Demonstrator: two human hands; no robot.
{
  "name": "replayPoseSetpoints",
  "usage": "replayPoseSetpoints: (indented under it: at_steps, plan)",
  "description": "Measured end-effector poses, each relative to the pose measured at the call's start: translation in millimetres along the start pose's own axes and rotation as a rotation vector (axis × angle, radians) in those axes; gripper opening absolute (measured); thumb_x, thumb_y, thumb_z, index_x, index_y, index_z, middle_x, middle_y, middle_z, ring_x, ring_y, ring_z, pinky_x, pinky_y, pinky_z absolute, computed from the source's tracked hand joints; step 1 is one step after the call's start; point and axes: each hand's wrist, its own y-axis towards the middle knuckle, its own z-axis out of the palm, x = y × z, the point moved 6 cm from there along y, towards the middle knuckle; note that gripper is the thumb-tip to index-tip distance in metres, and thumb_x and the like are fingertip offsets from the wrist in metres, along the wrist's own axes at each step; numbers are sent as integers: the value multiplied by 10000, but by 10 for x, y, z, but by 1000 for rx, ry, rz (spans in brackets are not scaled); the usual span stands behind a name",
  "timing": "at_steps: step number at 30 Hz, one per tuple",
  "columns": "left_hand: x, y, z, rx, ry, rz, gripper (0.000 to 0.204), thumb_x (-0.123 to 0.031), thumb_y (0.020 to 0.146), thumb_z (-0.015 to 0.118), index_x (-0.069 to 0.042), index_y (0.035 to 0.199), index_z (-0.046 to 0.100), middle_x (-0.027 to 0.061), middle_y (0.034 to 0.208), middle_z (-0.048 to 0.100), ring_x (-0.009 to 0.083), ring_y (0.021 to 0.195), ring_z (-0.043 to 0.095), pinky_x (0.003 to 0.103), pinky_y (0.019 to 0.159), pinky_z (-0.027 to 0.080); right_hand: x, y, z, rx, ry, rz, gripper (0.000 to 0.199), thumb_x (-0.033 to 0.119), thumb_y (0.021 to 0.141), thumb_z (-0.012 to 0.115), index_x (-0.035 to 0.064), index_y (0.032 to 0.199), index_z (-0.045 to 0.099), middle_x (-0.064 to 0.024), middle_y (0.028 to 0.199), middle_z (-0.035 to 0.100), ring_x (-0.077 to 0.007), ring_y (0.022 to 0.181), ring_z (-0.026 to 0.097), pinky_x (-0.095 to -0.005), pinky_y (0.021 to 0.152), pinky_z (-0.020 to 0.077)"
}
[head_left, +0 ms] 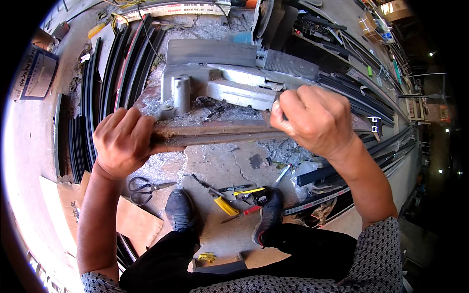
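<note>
Left hand [123,141] clamps the rusty metal bar [215,133] at the chop saw base [220,73], right hand [312,119] fisted on its far end; no cut visible yet.

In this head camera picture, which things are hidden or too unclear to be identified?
- Middle of the long bar: its two ends are wrapped by the left hand and right hand, so the ends are hidden.
- What the right hand's fingers pinch: covered by the knuckles.
- Small tools on the floor near the shoes: too small to identify, apart from scissors.
- Dark profiles at the left: cut off and bent by the fisheye rim.
</note>
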Motion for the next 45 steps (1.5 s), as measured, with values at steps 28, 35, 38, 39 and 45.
replayPoseSetpoints:
  at_steps: [28,35,38,39,45]
  plan:
    - [-26,579,-183,-34,2,100,595,-665,739,792,-107,748,585,-19,616,500,129,535,558,276,477,460,-782,-205,-392,94,42,89,229,97,873,709,67,749,519,-81,609,504,-265,510,538,-379,480,431]
    - [-234,701,-179,21,-26,69,639,-671,719,795,-57,797,634,29,645,538,188,566,582,319,514,472,-929,-509,-380,-12,104,143,241,119,866,731,77,761,519,-67,601,456,-245,494,515,-379,469,423]
    - [-223,703,-154,33,-22,52,645,-677,721,787,-55,809,641,33,656,549,194,576,589,326,524,474,-943,-521,-361,-24,90,145,238,117,859,740,78,763,525,-62,597,450,-235,491,509,-376,468,418]
    - [-211,691,-146,36,-22,52,647,-678,720,786,-54,816,643,34,660,554,195,581,592,328,527,476,-948,-530,-347,-19,89,142,229,114,855,746,81,772,535,-58,596,449,-230,491,508,-373,470,418]
    - [-97,592,-72,36,-29,48,660,-685,721,778,-50,859,658,43,687,575,198,599,606,331,539,483,-898,-486,-319,-26,112,145,217,118,862,748,80,785,549,-61,603,458,-227,507,512,-366,479,422]
